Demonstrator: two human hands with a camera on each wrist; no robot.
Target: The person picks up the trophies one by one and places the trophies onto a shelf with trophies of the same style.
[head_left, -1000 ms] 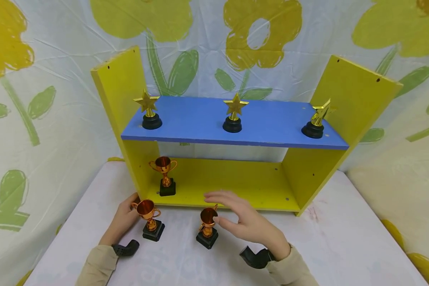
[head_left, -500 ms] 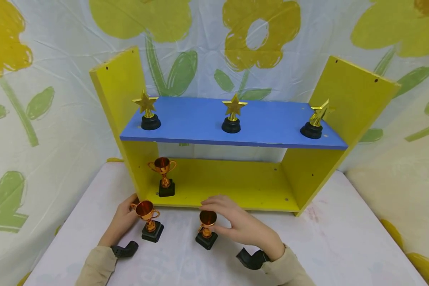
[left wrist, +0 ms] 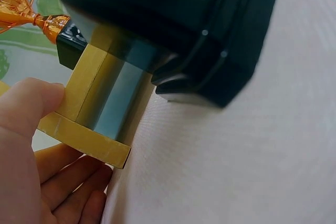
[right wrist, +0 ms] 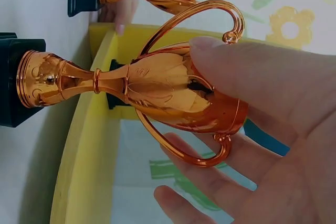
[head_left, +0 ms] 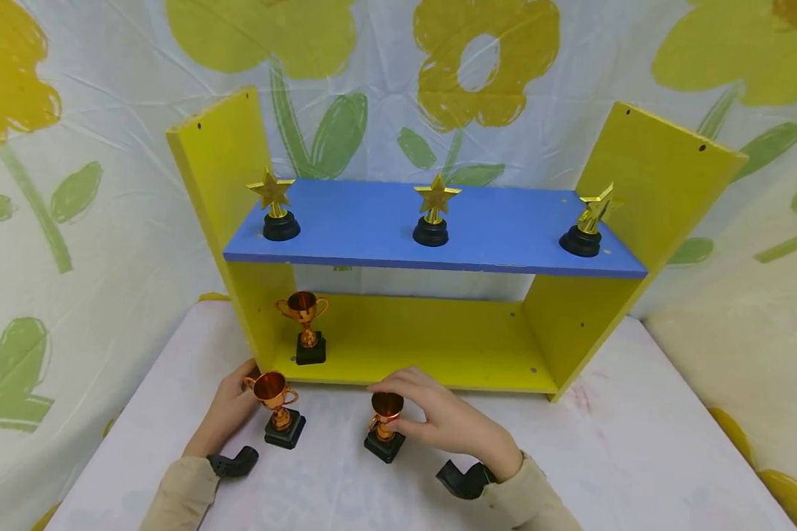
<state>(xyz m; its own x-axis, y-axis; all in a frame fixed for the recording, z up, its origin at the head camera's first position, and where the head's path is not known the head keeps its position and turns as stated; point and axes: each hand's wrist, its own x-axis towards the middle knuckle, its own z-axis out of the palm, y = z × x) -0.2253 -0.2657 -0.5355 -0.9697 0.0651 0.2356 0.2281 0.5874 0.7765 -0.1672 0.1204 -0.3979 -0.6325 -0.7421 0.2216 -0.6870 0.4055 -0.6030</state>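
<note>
Whitish tabletop (head_left: 345,490); shelf (head_left: 432,346), left hand (head_left: 232,398) gripping its left side; right hand (head_left: 441,413) pinching bronze trophy (right wrist: 152,85) before shelf; slack pinch could tip it.

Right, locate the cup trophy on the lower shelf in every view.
Head: cup trophy, left of centre.
Left wrist: upper left corner.
Right wrist: left of centre; apparently only its dark base shows behind the nearer trophy.
Shared landmark: the yellow shelf unit.

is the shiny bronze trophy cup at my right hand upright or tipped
Upright: the shiny bronze trophy cup stands on its square black base, mouth facing up.
</note>
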